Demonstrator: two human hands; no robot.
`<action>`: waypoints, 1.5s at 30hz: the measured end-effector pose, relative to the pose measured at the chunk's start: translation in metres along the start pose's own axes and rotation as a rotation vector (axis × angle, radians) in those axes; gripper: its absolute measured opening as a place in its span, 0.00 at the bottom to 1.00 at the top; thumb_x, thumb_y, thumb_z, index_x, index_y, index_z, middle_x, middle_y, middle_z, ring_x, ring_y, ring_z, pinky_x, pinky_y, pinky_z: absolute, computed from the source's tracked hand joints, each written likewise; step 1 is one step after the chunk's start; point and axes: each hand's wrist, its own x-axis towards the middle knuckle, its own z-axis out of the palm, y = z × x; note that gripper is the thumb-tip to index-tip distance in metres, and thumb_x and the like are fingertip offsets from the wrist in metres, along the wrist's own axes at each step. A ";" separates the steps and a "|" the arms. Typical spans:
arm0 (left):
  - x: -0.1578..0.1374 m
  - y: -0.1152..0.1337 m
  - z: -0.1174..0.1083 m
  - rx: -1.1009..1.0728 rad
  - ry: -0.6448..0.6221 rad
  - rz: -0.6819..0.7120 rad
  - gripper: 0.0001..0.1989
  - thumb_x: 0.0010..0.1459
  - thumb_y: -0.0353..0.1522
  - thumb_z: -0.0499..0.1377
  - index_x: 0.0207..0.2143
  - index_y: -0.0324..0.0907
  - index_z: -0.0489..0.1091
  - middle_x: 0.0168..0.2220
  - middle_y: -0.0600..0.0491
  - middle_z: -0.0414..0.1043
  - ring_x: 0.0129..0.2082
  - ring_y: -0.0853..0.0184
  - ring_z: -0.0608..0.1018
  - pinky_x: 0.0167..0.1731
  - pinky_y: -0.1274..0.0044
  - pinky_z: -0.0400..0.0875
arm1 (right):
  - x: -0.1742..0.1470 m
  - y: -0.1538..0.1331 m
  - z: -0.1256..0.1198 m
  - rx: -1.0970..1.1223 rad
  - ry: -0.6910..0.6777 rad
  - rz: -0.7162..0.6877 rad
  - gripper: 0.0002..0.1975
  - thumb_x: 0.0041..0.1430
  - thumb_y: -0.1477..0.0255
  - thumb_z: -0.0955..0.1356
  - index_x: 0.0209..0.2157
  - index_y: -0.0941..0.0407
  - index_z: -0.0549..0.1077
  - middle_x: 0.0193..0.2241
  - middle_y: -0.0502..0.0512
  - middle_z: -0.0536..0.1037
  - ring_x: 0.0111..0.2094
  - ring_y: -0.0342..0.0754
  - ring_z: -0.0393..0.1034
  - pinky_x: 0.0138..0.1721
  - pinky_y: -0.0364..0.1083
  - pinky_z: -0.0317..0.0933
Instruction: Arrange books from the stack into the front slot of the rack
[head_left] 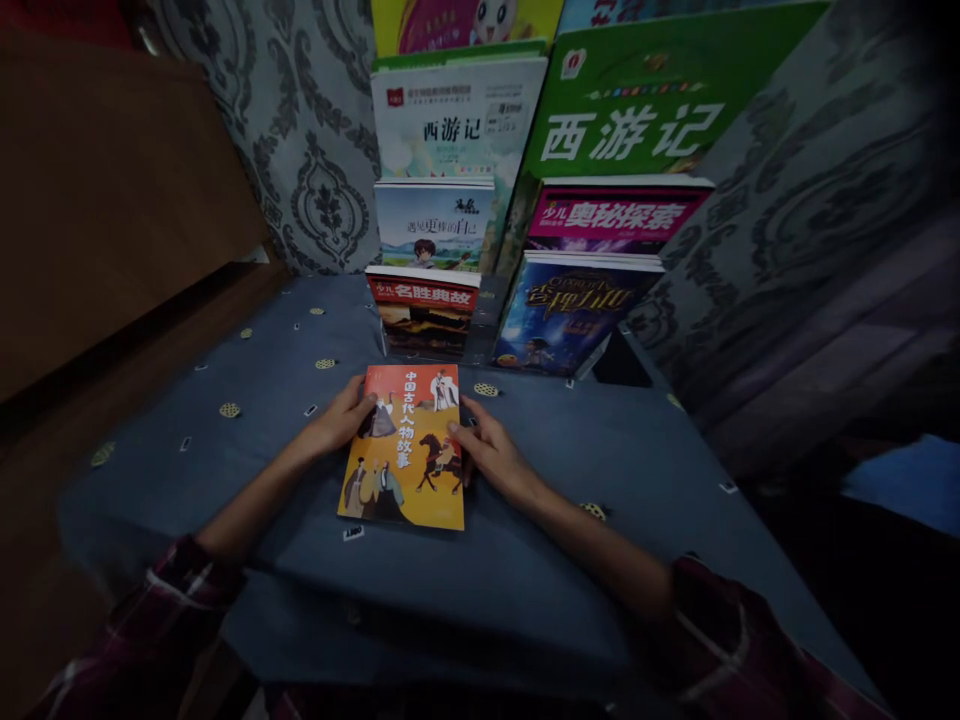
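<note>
Between my two hands is an orange and yellow book point(409, 490) with white Chinese characters and drawn figures on its cover, including a rider on a dark horse. My left hand point(343, 412) grips its left edge near the top, thumb on the cover. On the opposite edge, my right hand point(491, 450) holds the book the same way, with the fingers partly hidden beneath. The book's cover faces up, over the blue-grey cloth. Just beyond it stands a red-titled book point(426, 315), and to its right a blue book point(574, 320).
Books stand in tiers at the back, among them a pale one point(457, 105), a green one point(630, 95) and a pink one point(619, 222). The patterned tablecloth point(277, 440) covers the table. A dark flat object point(622, 362) lies right of the books. Brown wooden furniture point(112, 200) stands left.
</note>
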 end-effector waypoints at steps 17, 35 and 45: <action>0.002 -0.005 -0.003 0.775 -0.059 0.363 0.24 0.71 0.38 0.45 0.61 0.36 0.67 0.63 0.40 0.70 0.63 0.55 0.72 0.64 0.64 0.65 | 0.008 -0.031 0.006 -0.960 0.075 -0.466 0.18 0.69 0.71 0.61 0.54 0.57 0.75 0.40 0.61 0.83 0.41 0.56 0.79 0.44 0.54 0.71; 0.002 -0.010 -0.006 0.734 -0.042 0.374 0.25 0.71 0.39 0.46 0.62 0.38 0.69 0.64 0.42 0.69 0.62 0.55 0.74 0.62 0.64 0.67 | 0.051 -0.014 0.035 -1.125 -0.184 -0.460 0.29 0.72 0.67 0.58 0.68 0.67 0.60 0.70 0.71 0.59 0.72 0.58 0.50 0.72 0.61 0.47; 0.002 -0.008 -0.007 0.783 -0.058 0.351 0.24 0.72 0.39 0.45 0.63 0.39 0.67 0.66 0.43 0.67 0.64 0.56 0.71 0.64 0.63 0.65 | 0.045 0.001 -0.027 -1.117 0.004 -0.338 0.31 0.72 0.62 0.58 0.68 0.66 0.61 0.70 0.70 0.60 0.72 0.58 0.52 0.71 0.62 0.48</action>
